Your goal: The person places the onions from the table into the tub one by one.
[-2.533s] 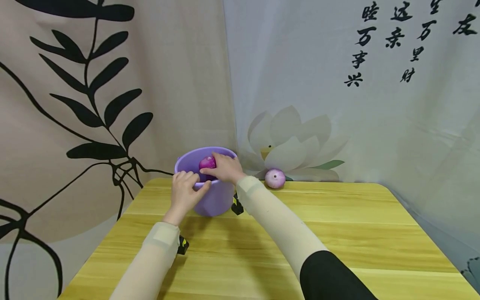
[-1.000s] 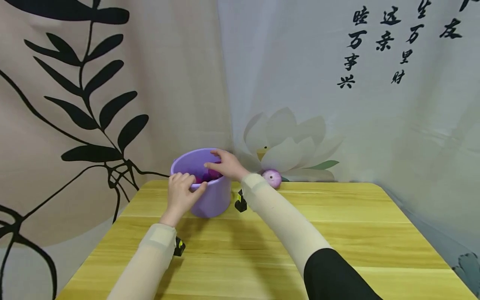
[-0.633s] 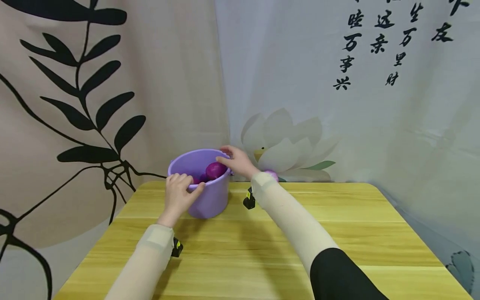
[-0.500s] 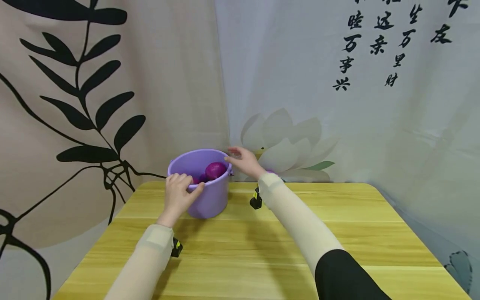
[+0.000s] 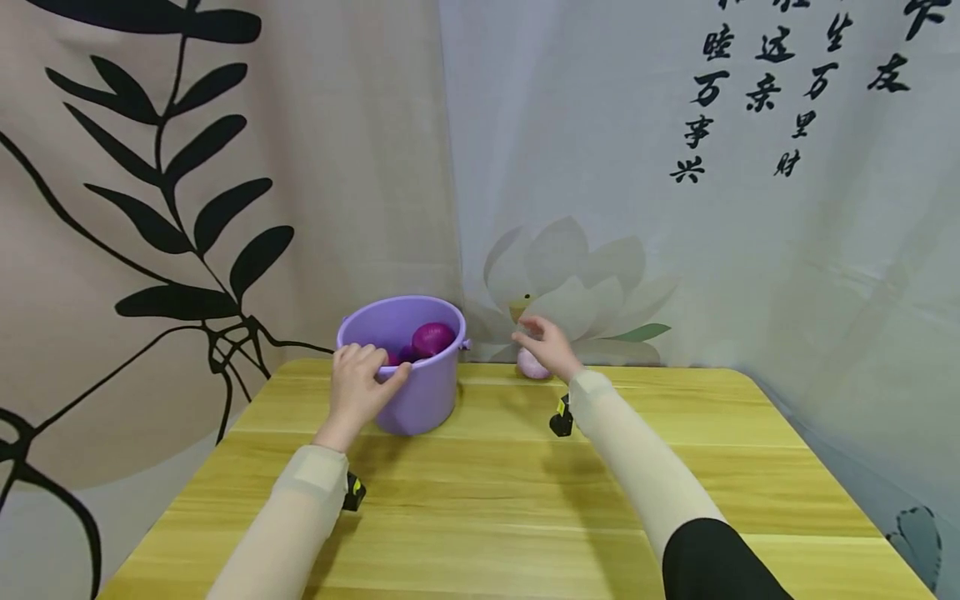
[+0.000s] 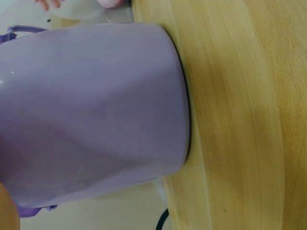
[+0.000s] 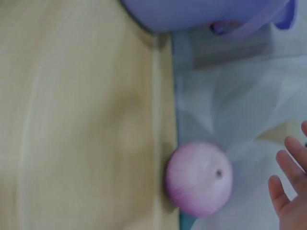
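Note:
A purple plastic bucket (image 5: 422,400) stands upright at the table's back left. My left hand (image 5: 362,387) grips its near rim, fingers over the edge. Inside lie red onions, one large and glossy (image 5: 432,339), others partly hidden behind the rim and hand. The bucket's side (image 6: 96,105) fills most of the left wrist view. My right hand (image 5: 550,346) is in the air right of the bucket, holding nothing, its fingers spread in the right wrist view. Below and behind it, a paler pink-purple onion (image 7: 199,178) sits at the table's back edge, partly covered by the hand in the head view.
The wooden table (image 5: 480,517) reaches back to a printed curtain (image 5: 360,167) with black leaves, a lotus and writing. Small black wrist cameras (image 5: 561,417) hang beside each sleeve. A handle (image 7: 259,21) shows on the bucket's side.
The right hand let go of an onion inside the bucket, then moved out over the rim and rightward to near the onion on the table. The left hand stays on the rim.

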The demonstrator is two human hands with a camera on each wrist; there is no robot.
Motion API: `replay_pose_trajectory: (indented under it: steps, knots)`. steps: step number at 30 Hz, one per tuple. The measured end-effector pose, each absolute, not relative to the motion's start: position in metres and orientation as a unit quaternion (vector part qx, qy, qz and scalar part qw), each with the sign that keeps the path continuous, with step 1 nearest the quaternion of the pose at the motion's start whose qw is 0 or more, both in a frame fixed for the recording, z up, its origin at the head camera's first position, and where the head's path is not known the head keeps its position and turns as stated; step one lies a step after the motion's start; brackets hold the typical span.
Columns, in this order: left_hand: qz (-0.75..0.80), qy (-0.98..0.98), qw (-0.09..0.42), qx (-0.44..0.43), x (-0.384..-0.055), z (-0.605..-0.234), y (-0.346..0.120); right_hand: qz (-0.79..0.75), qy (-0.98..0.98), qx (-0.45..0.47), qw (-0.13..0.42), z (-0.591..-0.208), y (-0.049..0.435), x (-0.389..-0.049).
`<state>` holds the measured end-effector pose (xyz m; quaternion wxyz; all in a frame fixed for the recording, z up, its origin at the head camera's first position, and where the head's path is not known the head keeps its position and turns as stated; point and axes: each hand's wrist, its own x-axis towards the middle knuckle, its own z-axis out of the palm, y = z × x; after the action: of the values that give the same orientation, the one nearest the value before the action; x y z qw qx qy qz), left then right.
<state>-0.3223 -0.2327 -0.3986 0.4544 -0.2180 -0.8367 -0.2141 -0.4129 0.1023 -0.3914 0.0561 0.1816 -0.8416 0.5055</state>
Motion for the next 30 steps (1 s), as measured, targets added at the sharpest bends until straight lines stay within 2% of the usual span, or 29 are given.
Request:
replay_pose_trajectory:
  steps: [11, 18, 30]
  knots:
    - [-0.21, -0.837, 0.456, -0.219, -0.323, -0.399, -0.233, 0.46, -0.863, 0.197, 0.078, -0.431, 0.137, -0.417]
    - [-0.211, -0.838, 0.454, -0.217, -0.322, -0.399, -0.232, 0.402, -0.887, 0.211, 0.085, -0.444, 0.146, -0.421]
    - [-0.212, -0.83, 0.466, -0.221, -0.324, -0.4, -0.233, 0.315, -0.928, 0.197, 0.043, -0.448, 0.143, -0.431]
